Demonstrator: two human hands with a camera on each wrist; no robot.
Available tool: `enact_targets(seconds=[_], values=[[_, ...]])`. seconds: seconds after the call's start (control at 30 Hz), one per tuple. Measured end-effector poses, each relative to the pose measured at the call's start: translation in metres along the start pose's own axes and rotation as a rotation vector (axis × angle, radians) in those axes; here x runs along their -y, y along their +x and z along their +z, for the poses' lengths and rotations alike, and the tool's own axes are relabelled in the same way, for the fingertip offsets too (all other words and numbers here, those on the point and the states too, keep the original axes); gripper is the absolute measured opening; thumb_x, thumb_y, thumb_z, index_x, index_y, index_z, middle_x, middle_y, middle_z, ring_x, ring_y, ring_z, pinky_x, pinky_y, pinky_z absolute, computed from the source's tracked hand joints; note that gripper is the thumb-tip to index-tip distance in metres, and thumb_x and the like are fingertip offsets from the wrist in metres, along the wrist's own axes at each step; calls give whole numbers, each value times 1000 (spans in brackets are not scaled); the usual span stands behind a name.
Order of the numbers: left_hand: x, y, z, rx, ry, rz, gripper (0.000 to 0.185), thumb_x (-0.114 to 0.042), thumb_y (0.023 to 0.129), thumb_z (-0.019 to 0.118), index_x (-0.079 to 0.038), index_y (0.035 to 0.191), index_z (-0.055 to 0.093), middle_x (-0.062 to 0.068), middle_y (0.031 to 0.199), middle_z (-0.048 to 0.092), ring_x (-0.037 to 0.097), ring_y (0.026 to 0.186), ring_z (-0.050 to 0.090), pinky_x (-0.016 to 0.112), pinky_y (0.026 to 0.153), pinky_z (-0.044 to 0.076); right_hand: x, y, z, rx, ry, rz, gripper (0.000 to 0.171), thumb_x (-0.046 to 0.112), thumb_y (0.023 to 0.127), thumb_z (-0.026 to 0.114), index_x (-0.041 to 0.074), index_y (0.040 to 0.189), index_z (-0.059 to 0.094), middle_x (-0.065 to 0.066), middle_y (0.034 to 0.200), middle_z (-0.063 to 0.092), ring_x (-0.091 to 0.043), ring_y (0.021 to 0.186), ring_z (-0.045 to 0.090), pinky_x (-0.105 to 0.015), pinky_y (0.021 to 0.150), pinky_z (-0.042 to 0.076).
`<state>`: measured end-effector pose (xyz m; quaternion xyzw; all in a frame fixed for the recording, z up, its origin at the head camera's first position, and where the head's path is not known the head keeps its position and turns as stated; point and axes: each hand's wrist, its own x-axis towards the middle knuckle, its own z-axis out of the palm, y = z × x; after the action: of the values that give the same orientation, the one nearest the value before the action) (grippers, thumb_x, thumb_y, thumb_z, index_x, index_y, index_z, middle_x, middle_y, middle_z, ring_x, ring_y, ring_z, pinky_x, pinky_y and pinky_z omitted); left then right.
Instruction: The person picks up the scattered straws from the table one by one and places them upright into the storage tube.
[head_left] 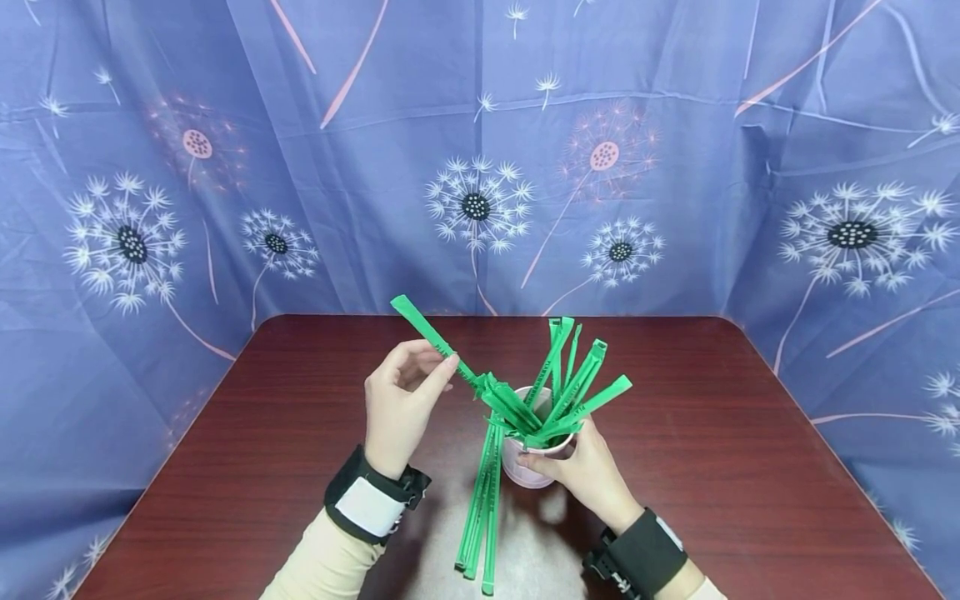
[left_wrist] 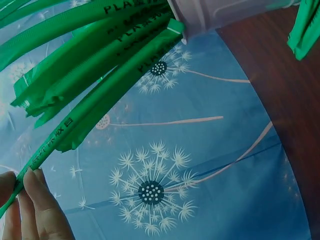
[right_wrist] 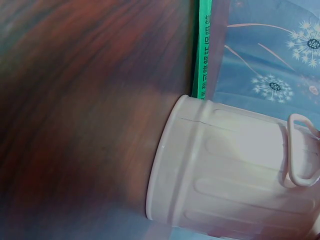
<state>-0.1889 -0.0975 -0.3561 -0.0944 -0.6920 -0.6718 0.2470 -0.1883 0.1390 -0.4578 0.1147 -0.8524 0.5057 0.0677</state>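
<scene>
Between the thumb and fingers of my left hand (head_left: 401, 408) is pinched a green paper-wrapped straw (head_left: 420, 321). It slants down to the right, its lower end among the other straws at the bucket's mouth. My right hand (head_left: 603, 475) grips the rim of a small pale pink plastic bucket (head_left: 525, 477) from the right, thumb in front. Several wrapped green straws (head_left: 581, 379) stick out of the bucket at different angles. The right wrist view shows the bucket's ribbed wall (right_wrist: 240, 165) and a looped handle (right_wrist: 300, 150); that hand is out of sight there.
Left of the bucket, a few more wrapped straws (head_left: 480, 517) lie on the dark red-brown table (head_left: 262, 442), pointing toward the near edge. Behind the table hangs a blue cloth (head_left: 375, 192) printed with dandelions.
</scene>
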Motion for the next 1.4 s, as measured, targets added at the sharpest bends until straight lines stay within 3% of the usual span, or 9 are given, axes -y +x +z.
enact_targets(seconds=[0.4,0.6,0.8,1.07,1.23,1.4], values=[[6,-3,5,-8,-29,-13,14,-4,85,75,-1,96,68,15,86,73,9,66,69,33,65,60,0,0,1,5,23,19,85,32,65,93,17,136,49,7,120,64,-10,112,59,-36,94,50],[11,-5,7,20,-34,-19,13,-5,85,76,-3,95,68,16,84,73,11,66,70,41,66,60,-1,-1,1,9,39,28,85,33,65,93,18,135,48,6,118,64,-9,110,60,-36,93,51],[29,-11,14,117,174,-17,11,-11,84,78,-11,92,72,6,82,76,9,71,71,27,67,56,-2,0,1,19,39,7,82,34,67,92,19,136,49,6,121,64,-10,112,60,-37,94,50],[60,-24,30,234,436,22,16,3,74,70,-8,85,71,5,80,76,15,71,70,22,65,54,-1,-1,1,27,44,10,84,33,68,92,18,137,47,5,122,62,-10,111,60,-35,93,52],[70,-31,37,298,447,-30,14,1,75,69,-9,85,72,6,80,75,18,70,71,21,60,53,-3,0,1,35,70,-41,82,31,70,91,17,137,47,5,123,63,-8,112,61,-33,92,53],[77,-29,35,320,424,-27,14,1,74,69,-6,86,71,7,86,71,20,72,71,22,64,54,-5,1,1,31,82,-56,81,30,70,91,15,136,47,4,122,63,-7,109,61,-33,90,53]])
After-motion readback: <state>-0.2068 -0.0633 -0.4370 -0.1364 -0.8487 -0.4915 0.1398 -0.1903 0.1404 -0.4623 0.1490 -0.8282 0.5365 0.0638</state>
